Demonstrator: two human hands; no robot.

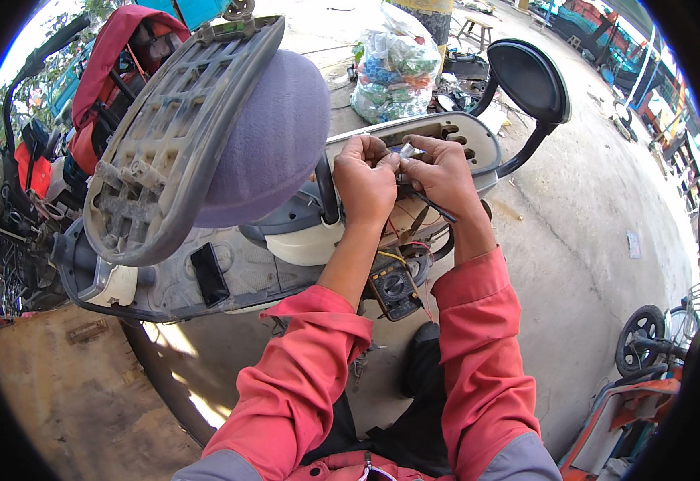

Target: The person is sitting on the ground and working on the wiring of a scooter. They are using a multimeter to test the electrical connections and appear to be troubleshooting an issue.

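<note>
Both my hands meet over the open body of an electric scooter (350, 144). A small silvery piece (407, 151) sits in the pinch of my right hand (445, 178), too small to name. My left hand (366, 180) is closed beside it, thumb and fingertips together; what they grip is hidden. A thin black rod or probe (438, 208) sticks out below my right palm. Under my wrists, a dark multimeter (396, 290) with a dial hangs against the scooter's side, thin red and yellow wires (394, 256) running near it.
The scooter's raised seat (153, 148), with a purple cover (266, 140), stands to the left. On the footboard lies a black phone (210, 274). A black backrest (529, 80) rises at the rear. Beyond stands a full clear bag (396, 68); an orange vehicle part (623, 417) is lower right.
</note>
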